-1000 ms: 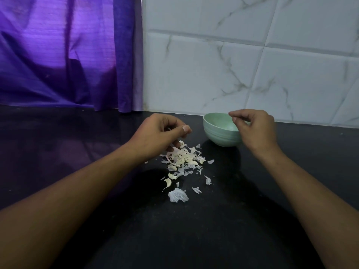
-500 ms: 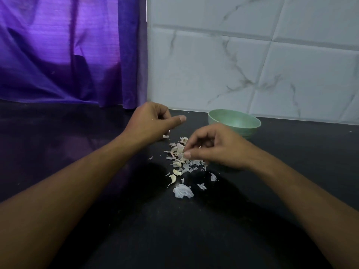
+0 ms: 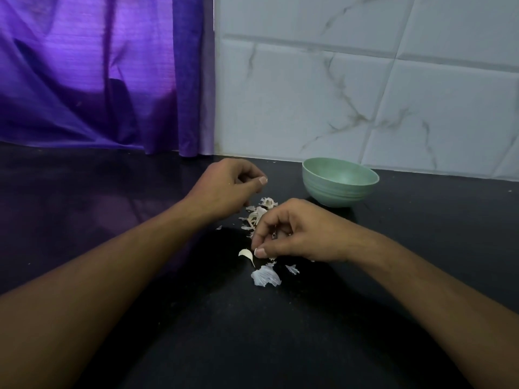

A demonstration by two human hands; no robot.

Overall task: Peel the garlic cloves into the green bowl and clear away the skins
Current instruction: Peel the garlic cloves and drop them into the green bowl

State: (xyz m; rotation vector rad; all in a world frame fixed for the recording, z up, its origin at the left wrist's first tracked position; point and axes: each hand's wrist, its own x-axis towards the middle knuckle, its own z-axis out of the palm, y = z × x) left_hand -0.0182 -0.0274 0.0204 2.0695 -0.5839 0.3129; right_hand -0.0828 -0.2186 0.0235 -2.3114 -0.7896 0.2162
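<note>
Both hands work low over the black countertop, well apart from each other, either side of a small heap of garlic skins. Taking that heap as the dial's centre, with twelve o'clock toward the tiled wall, the left hand sits at about ten o'clock, knuckles up, fingers curled under and thumb laid along the forefinger; whether it holds a clove or scrap I cannot tell, as the palm faces down. The right hand lies at about four o'clock, its thumb and forefinger drawn together at the heap's near edge, tips down on the counter as if picking something up, though what lies between them is too small to make out. Just beside those fingertips, near seven o'clock, lies a pale curved garlic clove, and at six o'clock a larger papery skin with a smaller flake to its right. The green bowl stands upright at two o'clock, near the wall and close to the right hand, probably placed there so that hand can drop peeled cloves in with a short reach; its near rim hides the bottom, so the count inside is unknown. Skins are scattered loose, which suggests peeling is well along and clearing has not yet begun. A purple curtain hangs at eleven o'clock.
</note>
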